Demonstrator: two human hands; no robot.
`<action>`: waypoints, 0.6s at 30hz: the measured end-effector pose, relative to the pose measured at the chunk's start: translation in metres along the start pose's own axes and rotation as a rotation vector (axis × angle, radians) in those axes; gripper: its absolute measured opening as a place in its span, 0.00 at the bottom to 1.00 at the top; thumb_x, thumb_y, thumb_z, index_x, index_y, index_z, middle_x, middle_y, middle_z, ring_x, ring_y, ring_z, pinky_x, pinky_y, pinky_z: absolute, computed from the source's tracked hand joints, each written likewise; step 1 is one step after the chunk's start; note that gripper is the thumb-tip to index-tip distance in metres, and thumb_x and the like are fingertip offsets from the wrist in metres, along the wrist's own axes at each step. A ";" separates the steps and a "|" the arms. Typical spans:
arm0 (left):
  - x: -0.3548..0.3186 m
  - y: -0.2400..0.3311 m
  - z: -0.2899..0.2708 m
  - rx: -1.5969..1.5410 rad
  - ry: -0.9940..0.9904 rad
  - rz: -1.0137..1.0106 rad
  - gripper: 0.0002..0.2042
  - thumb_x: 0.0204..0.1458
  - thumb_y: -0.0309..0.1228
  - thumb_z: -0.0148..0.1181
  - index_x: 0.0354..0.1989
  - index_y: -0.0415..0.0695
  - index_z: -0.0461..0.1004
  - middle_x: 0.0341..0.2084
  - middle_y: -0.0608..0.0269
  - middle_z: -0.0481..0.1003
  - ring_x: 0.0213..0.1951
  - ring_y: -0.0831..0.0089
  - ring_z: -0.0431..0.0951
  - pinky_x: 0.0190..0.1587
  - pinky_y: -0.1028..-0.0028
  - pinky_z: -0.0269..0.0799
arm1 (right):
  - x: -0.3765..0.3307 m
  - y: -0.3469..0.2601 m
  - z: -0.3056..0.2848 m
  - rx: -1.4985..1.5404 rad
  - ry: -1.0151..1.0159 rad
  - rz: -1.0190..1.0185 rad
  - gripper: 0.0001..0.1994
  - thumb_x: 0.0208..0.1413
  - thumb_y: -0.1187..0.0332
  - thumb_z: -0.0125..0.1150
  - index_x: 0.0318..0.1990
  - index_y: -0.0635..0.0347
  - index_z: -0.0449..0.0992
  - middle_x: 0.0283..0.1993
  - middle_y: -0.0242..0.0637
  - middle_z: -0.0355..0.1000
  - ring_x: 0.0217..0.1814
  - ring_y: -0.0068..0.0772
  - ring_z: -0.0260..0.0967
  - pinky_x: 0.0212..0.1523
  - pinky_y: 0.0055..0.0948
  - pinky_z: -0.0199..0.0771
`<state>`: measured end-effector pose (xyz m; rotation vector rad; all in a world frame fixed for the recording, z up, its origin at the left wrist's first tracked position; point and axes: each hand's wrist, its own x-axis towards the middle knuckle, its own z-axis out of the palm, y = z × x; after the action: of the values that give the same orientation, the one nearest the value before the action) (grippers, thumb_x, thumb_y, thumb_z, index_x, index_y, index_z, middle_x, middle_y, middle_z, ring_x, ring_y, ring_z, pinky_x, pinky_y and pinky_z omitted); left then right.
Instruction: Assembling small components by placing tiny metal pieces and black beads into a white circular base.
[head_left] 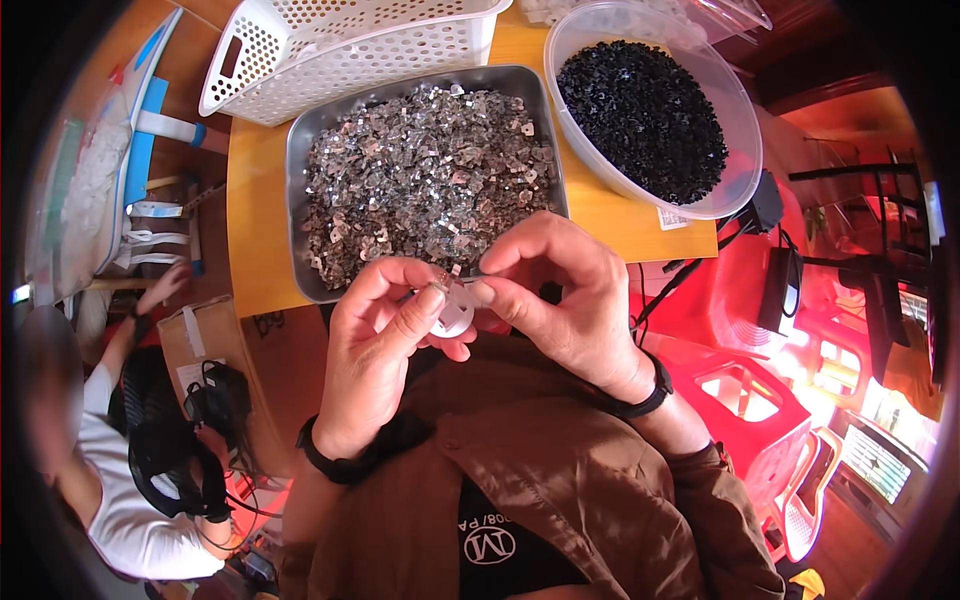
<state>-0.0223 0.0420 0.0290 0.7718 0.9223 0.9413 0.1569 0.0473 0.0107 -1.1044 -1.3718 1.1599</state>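
My left hand point(375, 340) pinches a small round part of clear and whitish plastic point(455, 314) between thumb and fingers, just in front of the metal tray. My right hand point(575, 305) is curled close beside it, its thumb tip against or very near the part's right side. Whether a tiny piece sits between my right thumb and forefinger is too small to make out. Beyond both hands, the grey metal tray point(296, 215) holds a heap of small shiny metal pieces point(430, 175).
A clear plastic tub point(745, 150) of small black parts point(640, 120) stands at the right of the wooden table point(262, 250). Behind the tray is a white perforated basket point(370, 65). Red stools point(740, 420) are at right. Another person point(140, 500) sits at left, near a cardboard box point(215, 345).
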 end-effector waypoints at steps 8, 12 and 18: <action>0.000 -0.004 0.005 0.021 -0.025 0.021 0.08 0.57 0.30 0.54 0.40 0.38 0.67 0.34 0.58 0.74 0.34 0.69 0.77 0.31 0.71 0.77 | -0.004 0.005 0.010 -0.026 0.072 -0.185 0.05 0.45 0.75 0.67 0.31 0.62 0.77 0.32 0.34 0.71 0.29 0.20 0.68 0.28 0.18 0.68; 0.001 -0.005 0.009 0.056 -0.024 0.053 0.08 0.57 0.30 0.54 0.39 0.38 0.68 0.34 0.59 0.73 0.35 0.71 0.76 0.31 0.72 0.78 | -0.006 0.004 0.011 0.030 0.077 -0.162 0.05 0.46 0.75 0.66 0.31 0.62 0.77 0.32 0.33 0.71 0.29 0.20 0.68 0.28 0.18 0.69; 0.003 -0.010 0.010 0.100 0.002 0.088 0.08 0.56 0.29 0.55 0.38 0.37 0.68 0.33 0.61 0.72 0.34 0.74 0.76 0.31 0.74 0.78 | -0.007 0.009 0.019 0.088 0.129 -0.115 0.03 0.48 0.75 0.64 0.30 0.61 0.76 0.30 0.35 0.70 0.28 0.26 0.68 0.27 0.24 0.69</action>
<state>-0.0096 0.0388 0.0233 0.9031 0.9489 0.9786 0.1386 0.0401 0.0003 -1.0069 -1.2566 1.0375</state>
